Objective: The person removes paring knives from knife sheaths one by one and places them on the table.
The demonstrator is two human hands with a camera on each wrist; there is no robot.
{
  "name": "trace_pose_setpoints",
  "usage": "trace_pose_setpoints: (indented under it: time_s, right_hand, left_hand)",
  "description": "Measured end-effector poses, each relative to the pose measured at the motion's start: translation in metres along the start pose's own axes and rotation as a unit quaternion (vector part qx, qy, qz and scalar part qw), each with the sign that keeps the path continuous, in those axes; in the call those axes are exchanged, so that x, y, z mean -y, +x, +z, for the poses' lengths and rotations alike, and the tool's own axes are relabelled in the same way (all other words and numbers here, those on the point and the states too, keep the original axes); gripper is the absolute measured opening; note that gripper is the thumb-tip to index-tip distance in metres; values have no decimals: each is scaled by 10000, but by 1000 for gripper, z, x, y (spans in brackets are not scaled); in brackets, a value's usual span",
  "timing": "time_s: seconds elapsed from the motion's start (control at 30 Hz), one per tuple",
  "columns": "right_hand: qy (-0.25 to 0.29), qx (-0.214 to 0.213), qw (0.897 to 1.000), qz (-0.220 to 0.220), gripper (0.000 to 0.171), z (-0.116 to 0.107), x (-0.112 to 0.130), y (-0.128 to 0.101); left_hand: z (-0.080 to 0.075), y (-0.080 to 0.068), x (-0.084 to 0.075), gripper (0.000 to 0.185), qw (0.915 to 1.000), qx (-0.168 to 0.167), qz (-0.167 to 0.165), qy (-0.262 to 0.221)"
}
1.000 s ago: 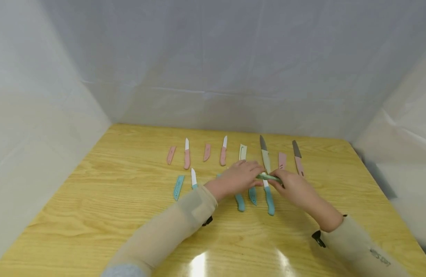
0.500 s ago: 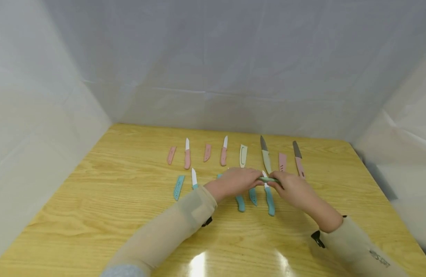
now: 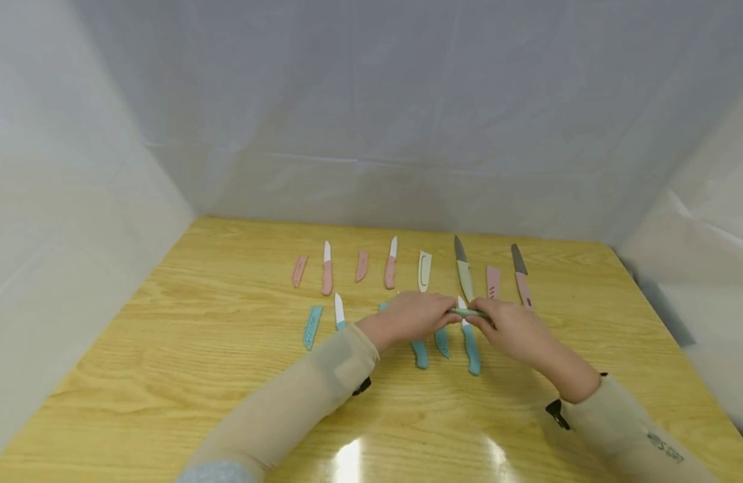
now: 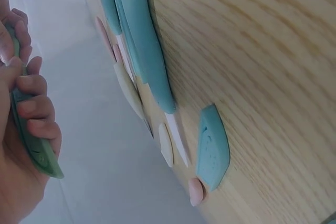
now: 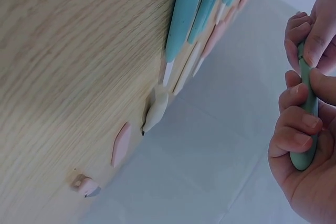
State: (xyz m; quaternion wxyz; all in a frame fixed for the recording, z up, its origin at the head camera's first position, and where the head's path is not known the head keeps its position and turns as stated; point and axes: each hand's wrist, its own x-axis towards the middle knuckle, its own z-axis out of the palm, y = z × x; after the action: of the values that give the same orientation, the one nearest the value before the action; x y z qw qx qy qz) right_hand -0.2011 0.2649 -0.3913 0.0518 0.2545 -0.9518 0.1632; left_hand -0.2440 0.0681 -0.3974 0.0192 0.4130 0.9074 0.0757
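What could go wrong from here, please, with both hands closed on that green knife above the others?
1. Both the left hand and right hand grip the green knife end to end; if a sheath is being pushed on or off, a slip might put fingers near an edge.
2. The hands hover just above the bare-bladed blue knife; lowering them could brush its white blade.

Green knife [image 3: 470,312] in both hands; teal knives [image 3: 471,343], pink knives [image 3: 327,276] and pink sheaths [image 3: 298,270] lie on pale yellow wood-grain table [image 3: 184,349]; beige sleeves [image 3: 299,396].
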Motion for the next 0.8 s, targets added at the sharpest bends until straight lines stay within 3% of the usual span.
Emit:
trace_pose_setpoints:
  time_s: [0.57, 0.8]
  right_hand:
    - [-127, -61, 9999, -57, 21, -2, -3, 1]
    - [-168, 82, 9998, -52, 24, -5, -3, 1]
  left_hand:
    - [0, -1, 0, 31, 9996, -254, -83, 88]
    - [0, -2, 2, 26, 9990, -7, -49, -445]
